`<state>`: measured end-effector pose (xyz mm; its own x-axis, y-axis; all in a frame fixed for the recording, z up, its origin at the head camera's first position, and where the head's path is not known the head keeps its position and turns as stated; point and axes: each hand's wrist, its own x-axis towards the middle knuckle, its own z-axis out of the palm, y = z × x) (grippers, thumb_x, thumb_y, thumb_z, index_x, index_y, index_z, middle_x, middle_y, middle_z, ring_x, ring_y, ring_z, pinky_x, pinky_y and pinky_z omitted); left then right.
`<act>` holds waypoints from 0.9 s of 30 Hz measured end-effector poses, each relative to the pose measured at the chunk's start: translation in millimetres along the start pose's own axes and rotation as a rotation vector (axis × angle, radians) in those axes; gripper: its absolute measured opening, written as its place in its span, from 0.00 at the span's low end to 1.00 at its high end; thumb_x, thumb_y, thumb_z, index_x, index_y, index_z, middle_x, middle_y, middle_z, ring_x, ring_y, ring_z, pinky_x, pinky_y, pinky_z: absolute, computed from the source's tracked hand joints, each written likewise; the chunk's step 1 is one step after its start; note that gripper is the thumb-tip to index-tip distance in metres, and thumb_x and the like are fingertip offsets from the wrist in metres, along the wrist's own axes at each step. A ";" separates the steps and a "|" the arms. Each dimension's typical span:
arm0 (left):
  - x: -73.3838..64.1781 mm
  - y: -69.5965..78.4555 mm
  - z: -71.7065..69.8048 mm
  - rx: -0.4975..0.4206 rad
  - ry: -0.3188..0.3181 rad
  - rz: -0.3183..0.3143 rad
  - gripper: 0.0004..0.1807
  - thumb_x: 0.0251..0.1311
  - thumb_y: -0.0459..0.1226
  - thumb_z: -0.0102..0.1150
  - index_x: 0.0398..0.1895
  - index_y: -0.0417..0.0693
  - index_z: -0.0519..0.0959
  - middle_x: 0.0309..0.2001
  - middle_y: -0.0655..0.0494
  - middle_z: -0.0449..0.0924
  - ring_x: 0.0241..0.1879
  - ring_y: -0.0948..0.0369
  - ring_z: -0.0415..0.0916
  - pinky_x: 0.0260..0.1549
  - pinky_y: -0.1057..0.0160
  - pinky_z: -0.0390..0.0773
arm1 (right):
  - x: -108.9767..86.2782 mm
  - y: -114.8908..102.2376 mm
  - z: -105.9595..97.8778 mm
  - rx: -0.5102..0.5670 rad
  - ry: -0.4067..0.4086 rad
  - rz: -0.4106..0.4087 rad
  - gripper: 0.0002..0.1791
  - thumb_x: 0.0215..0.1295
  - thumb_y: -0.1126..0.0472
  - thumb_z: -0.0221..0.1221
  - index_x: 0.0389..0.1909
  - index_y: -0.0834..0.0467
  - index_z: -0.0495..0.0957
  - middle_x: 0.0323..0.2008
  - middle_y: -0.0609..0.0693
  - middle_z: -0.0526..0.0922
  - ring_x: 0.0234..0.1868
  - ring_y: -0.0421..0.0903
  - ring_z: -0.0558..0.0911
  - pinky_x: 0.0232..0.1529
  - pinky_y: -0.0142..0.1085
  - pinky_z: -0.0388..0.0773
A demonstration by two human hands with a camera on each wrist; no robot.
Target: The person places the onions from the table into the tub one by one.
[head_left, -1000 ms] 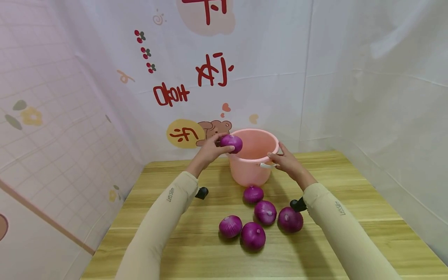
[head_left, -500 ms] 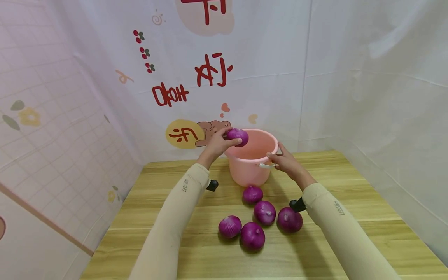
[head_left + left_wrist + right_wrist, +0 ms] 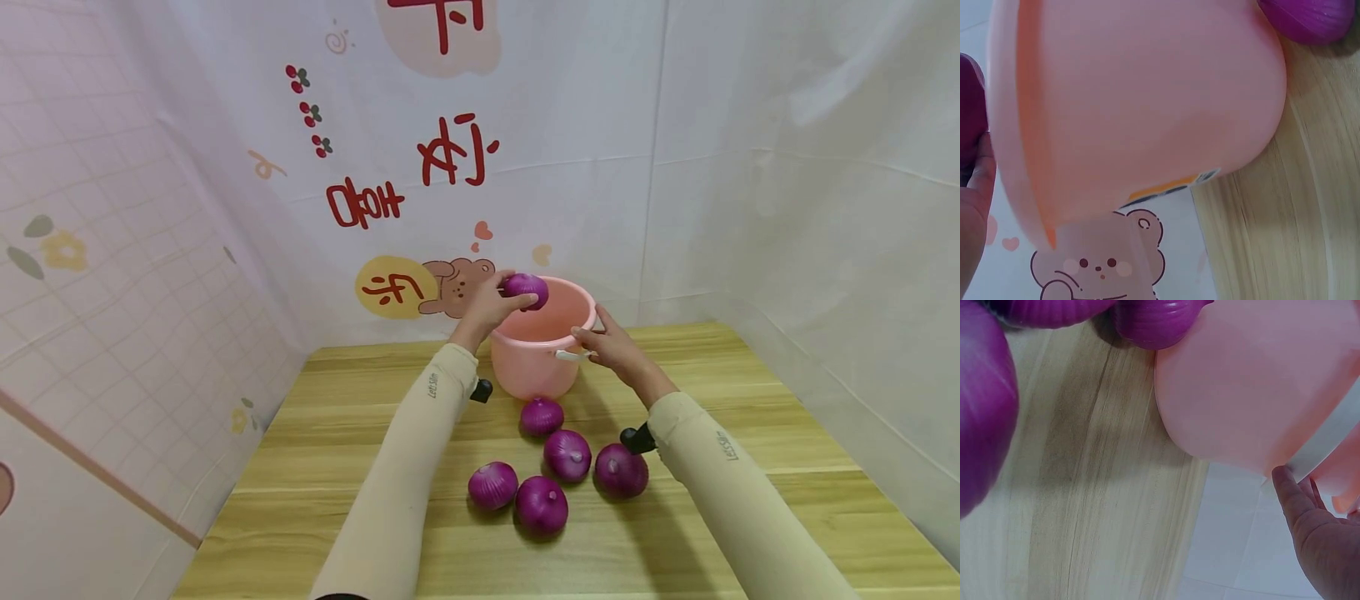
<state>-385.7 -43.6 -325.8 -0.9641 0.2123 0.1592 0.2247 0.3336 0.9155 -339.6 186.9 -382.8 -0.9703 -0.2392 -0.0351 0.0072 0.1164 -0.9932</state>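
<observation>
My left hand point(image 3: 487, 310) holds a purple onion point(image 3: 527, 292) between thumb and fingers, over the mouth of a pink bucket point(image 3: 534, 371). In the left wrist view the onion point(image 3: 969, 109) and part of the hand point(image 3: 974, 200) show at the left edge, beyond the bucket's rim. With thumb at the rim and fingers along the outside, my right hand point(image 3: 621, 348) grips the bucket's right side by its white handle point(image 3: 572, 356). The right wrist view shows that hand point(image 3: 1325, 540) at the handle point(image 3: 1329, 434). The bucket's floor is hidden.
Several purple onions lie on the wooden table point(image 3: 360, 467): one onion point(image 3: 542, 416) right before the bucket, others nearer, including an onion point(image 3: 622, 471) by the right wrist's black mount point(image 3: 637, 438). A white printed curtain point(image 3: 585, 167) stands behind the bucket.
My left hand has carried the onion rightward and slightly up, from the bucket's left rim to over its opening. The right hand stays on the rim; the onions on the table have not moved.
</observation>
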 end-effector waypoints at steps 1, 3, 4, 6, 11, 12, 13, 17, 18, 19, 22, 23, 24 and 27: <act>0.4 -0.2 2.1 0.000 0.000 0.000 0.41 0.44 0.50 0.69 0.63 0.51 0.63 0.55 0.52 0.69 0.52 0.57 0.69 0.50 0.58 0.70 | 0.0 0.1 -0.2 -0.004 -0.001 0.004 0.44 0.65 0.51 0.52 0.70 0.43 0.31 0.56 0.62 0.68 0.56 0.55 0.68 0.59 0.55 0.57; 1.7 -1.4 5.8 -0.001 -0.004 0.001 0.42 0.44 0.50 0.68 0.64 0.50 0.62 0.56 0.51 0.68 0.52 0.57 0.68 0.50 0.59 0.70 | 0.2 0.1 -0.2 -0.006 -0.001 0.011 0.45 0.65 0.50 0.52 0.70 0.43 0.30 0.56 0.62 0.67 0.57 0.54 0.68 0.59 0.54 0.56; 1.9 -1.7 7.6 0.002 -0.004 0.003 0.42 0.45 0.49 0.68 0.64 0.50 0.61 0.56 0.51 0.68 0.52 0.57 0.68 0.50 0.59 0.70 | 0.2 0.2 -0.1 -0.005 -0.001 0.013 0.45 0.65 0.50 0.52 0.70 0.43 0.30 0.57 0.62 0.67 0.57 0.54 0.67 0.59 0.54 0.56; 2.5 -2.2 10.9 0.026 0.002 0.005 0.43 0.45 0.50 0.68 0.65 0.49 0.61 0.57 0.52 0.67 0.53 0.57 0.68 0.51 0.60 0.70 | 0.0 0.2 0.0 -0.005 -0.001 0.020 0.45 0.65 0.50 0.52 0.70 0.43 0.29 0.57 0.61 0.66 0.58 0.54 0.66 0.60 0.54 0.56; 3.7 -4.7 18.3 0.100 0.025 0.008 0.42 0.45 0.50 0.68 0.65 0.50 0.62 0.58 0.51 0.67 0.54 0.57 0.68 0.51 0.60 0.69 | -0.3 -0.2 0.3 0.000 0.002 0.031 0.46 0.65 0.50 0.52 0.70 0.43 0.27 0.58 0.62 0.66 0.59 0.54 0.65 0.60 0.54 0.54; 3.9 -4.8 19.1 0.108 0.023 0.010 0.42 0.46 0.49 0.67 0.65 0.50 0.61 0.59 0.51 0.67 0.55 0.56 0.67 0.52 0.59 0.69 | -0.2 -0.3 0.3 0.000 0.000 0.029 0.46 0.65 0.51 0.52 0.70 0.43 0.28 0.58 0.62 0.66 0.59 0.55 0.65 0.60 0.55 0.54; 3.8 -5.0 19.5 0.108 0.016 0.012 0.43 0.46 0.49 0.67 0.66 0.50 0.60 0.61 0.50 0.65 0.57 0.55 0.65 0.53 0.58 0.68 | 0.0 -0.2 0.3 0.001 0.000 0.027 0.46 0.65 0.51 0.52 0.70 0.43 0.28 0.59 0.62 0.65 0.60 0.55 0.65 0.60 0.55 0.54; 1.9 -3.9 17.7 0.150 0.001 0.016 0.42 0.48 0.50 0.65 0.67 0.53 0.58 0.64 0.51 0.61 0.62 0.53 0.58 0.56 0.55 0.64 | 0.7 0.2 0.5 0.004 0.000 0.018 0.45 0.66 0.54 0.51 0.70 0.44 0.28 0.60 0.64 0.63 0.60 0.56 0.64 0.60 0.56 0.54; 1.2 -3.8 16.7 0.155 -0.002 0.018 0.42 0.48 0.51 0.64 0.67 0.54 0.58 0.64 0.51 0.61 0.62 0.54 0.58 0.56 0.55 0.63 | 0.8 0.2 0.6 0.003 -0.001 0.016 0.45 0.66 0.54 0.51 0.70 0.44 0.28 0.61 0.64 0.62 0.60 0.56 0.64 0.60 0.56 0.54; 0.6 -3.5 15.4 0.160 -0.004 0.020 0.42 0.48 0.51 0.64 0.67 0.55 0.58 0.64 0.52 0.61 0.62 0.55 0.58 0.56 0.55 0.63 | 0.8 0.0 0.8 0.003 0.001 0.018 0.45 0.66 0.54 0.51 0.70 0.44 0.28 0.61 0.64 0.62 0.60 0.56 0.63 0.59 0.56 0.54; -0.6 -3.1 11.9 0.163 -0.016 0.020 0.42 0.48 0.53 0.64 0.66 0.56 0.59 0.63 0.54 0.62 0.61 0.58 0.59 0.56 0.56 0.64 | 0.7 -0.8 0.9 -0.001 0.005 0.020 0.45 0.66 0.54 0.52 0.70 0.44 0.29 0.61 0.64 0.63 0.60 0.56 0.63 0.59 0.57 0.54; -0.8 -2.9 10.8 0.151 -0.025 0.021 0.42 0.48 0.53 0.64 0.67 0.56 0.59 0.63 0.53 0.63 0.61 0.58 0.59 0.56 0.56 0.64 | 0.7 -0.9 0.9 -0.003 0.006 0.021 0.45 0.66 0.54 0.52 0.70 0.44 0.29 0.60 0.64 0.63 0.60 0.56 0.64 0.59 0.57 0.54; -1.3 -2.3 9.7 0.141 -0.035 0.024 0.42 0.48 0.52 0.64 0.67 0.56 0.58 0.63 0.53 0.63 0.61 0.58 0.59 0.56 0.56 0.64 | 0.5 -1.2 0.9 -0.004 0.008 0.021 0.45 0.65 0.53 0.52 0.70 0.44 0.29 0.60 0.63 0.63 0.60 0.56 0.64 0.59 0.57 0.54; -2.9 0.0 6.7 0.108 -0.061 0.030 0.41 0.49 0.51 0.64 0.67 0.55 0.58 0.63 0.51 0.63 0.60 0.57 0.60 0.55 0.55 0.65 | 0.3 -1.6 0.5 0.002 0.008 0.024 0.45 0.65 0.52 0.52 0.70 0.44 0.29 0.58 0.63 0.66 0.59 0.56 0.65 0.59 0.56 0.55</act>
<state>-381.9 -38.1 -328.7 -0.9471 0.2781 0.1603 0.2705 0.4227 0.8650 -339.8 186.1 -381.3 -0.9718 -0.2284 -0.0583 0.0313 0.1199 -0.9923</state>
